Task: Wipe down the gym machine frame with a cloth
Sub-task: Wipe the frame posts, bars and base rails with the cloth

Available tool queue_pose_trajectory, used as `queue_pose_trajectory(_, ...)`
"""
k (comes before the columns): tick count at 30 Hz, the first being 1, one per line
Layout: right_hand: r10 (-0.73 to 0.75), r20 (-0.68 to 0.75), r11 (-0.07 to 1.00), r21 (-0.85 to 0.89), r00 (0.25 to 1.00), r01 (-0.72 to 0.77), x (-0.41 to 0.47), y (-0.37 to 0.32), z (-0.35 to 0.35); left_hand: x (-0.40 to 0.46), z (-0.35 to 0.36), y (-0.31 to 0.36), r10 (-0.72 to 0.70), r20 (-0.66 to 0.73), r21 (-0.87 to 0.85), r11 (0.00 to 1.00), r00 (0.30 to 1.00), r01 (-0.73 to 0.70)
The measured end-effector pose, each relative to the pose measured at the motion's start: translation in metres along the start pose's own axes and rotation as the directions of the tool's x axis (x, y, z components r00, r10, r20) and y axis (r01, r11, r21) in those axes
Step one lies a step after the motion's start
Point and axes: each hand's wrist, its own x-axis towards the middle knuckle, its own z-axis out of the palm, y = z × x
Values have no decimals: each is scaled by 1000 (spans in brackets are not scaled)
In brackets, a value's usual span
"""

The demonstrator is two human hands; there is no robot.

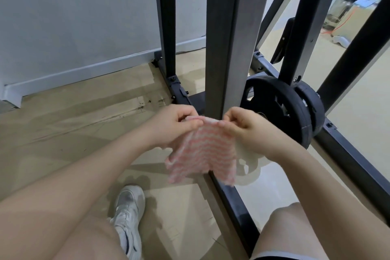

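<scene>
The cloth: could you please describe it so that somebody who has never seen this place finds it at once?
Find the thick grey upright post of the gym machine in the middle. Just in front of its lower part, the left hand and right hand pinch the top edge of the cloth, which hangs down. It is the only pink-and-white striped thing among black metal.

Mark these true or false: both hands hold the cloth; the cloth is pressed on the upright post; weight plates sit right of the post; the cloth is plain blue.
1. Both the left hand and right hand pinch the pink-and-white striped cloth: true.
2. Cloth pressed on the grey upright post: false, it hangs in front of it.
3. Black weight plates sit right of the post: true.
4. Cloth plain blue: false, pink-and-white striped.
</scene>
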Motion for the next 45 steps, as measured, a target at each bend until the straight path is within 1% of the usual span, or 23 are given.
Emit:
queue_pose_trajectory(1, 4, 13, 993, 116, 1000, -5, 0, 3, 4, 2, 1, -2, 15, -35, -50, 999, 999, -17)
queue_pose_trajectory(3, 18, -43, 943, 332, 999, -3, 2, 7, 11, 6, 1, -5, 39, -54, -92, 995, 998, -44)
queue_pose_trajectory(5, 11, -103, 897, 442, 995, 36, 3, 8, 11, 8, 2, -10, 24, -22, -88, 996, 999, -26)
queue_pose_trajectory(7, -33, -125, 887, 454, 992, 87, 2, 7, 6, 8, 4, -16, -35, 49, -133, 990, 998, 41)
queue_pose_trajectory(9, -67, -135, 911, 396, 989, 116, 1, 9, 0, 7, 5, -23, -93, 129, -136, 985, 987, 111)
queue_pose_trajectory(13, -19, -166, 953, 294, 986, 68, -3, 20, -5, 3, -6, -38, -232, 219, -123, 957, 948, 263)
queue_pose_trajectory(15, -2, -215, 958, 278, 977, 64, -3, 25, -5, 1, -6, -41, -277, 244, -229, 915, 929, 333)
queue_pose_trajectory(18, -1, -245, 945, 317, 970, 81, -3, 24, 6, 2, 5, -27, -234, 196, -445, 844, 952, 300)
queue_pose_trajectory(20, 93, -254, 925, 379, 963, 11, -3, 25, 21, 4, 13, -15, -195, 136, -515, 824, 971, 238)
queue_pose_trajectory(21, 193, -201, 878, 472, 960, -77, -3, 25, 28, 4, 14, -11, -168, 118, -526, 825, 979, 205)
queue_pose_trajectory(23, 324, 94, 722, 619, 941, -310, -5, 26, 36, 3, 10, -6, -105, 110, -491, 859, 988, 146)
queue_pose_trajectory(25, 256, 332, 717, 565, 908, -409, -7, 31, 36, -1, 2, -2, -9, 151, -376, 924, 988, 66)
queue_pose_trajectory(27, 126, 385, 802, 503, 914, -323, -4, 36, 33, -3, -3, 3, 65, 218, -213, 977, 974, -18)
queue_pose_trajectory(29, -67, 316, 938, 343, 947, -48, -1, 35, 33, -5, -4, 7, 89, 276, -52, 996, 957, -77)
queue_pose_trajectory(31, -190, 229, 979, 117, 955, 167, 3, 30, 36, -5, -5, 7, 109, 286, 48, 991, 952, -128)
queue_pose_trajectory(34, -201, 142, 948, -220, 969, 229, 4, 28, 35, -3, -10, 4, 89, 243, 215, 966, 966, -143)
queue_pose_trajectory(36, -288, 23, 865, -424, 957, 270, 4, 27, 32, 0, -16, -7, 31, 255, 410, 902, 966, -137)
queue_pose_trajectory(37, -341, -22, 824, -488, 940, 288, 2, 25, 31, 0, -18, -12, -15, 261, 454, 884, 965, -109)
queue_pose_trajectory(39, -346, -119, 832, -498, 931, 246, 0, 23, 31, -2, -18, -19, -81, 246, 379, 925, 966, -19)
queue_pose_trajectory(41, -151, -176, 944, -318, 973, 89, -1, 18, 34, -5, -10, -21, -118, 158, 103, 989, 980, 102)
queue_pose_trajectory(42, -27, -181, 980, -199, 983, -9, 0, 16, 36, -6, -5, -21, -131, 106, -36, 990, 986, 135)
queue_pose_trajectory(43, 63, -188, 991, -103, 980, -83, 1, 16, 40, -6, 2, -18, -149, 73, -124, 980, 986, 157)
queue_pose_trajectory(45, 147, -224, 988, -4, 963, -152, 2, 16, 48, -5, 18, -9, -197, 76, -207, 956, 978, 208)
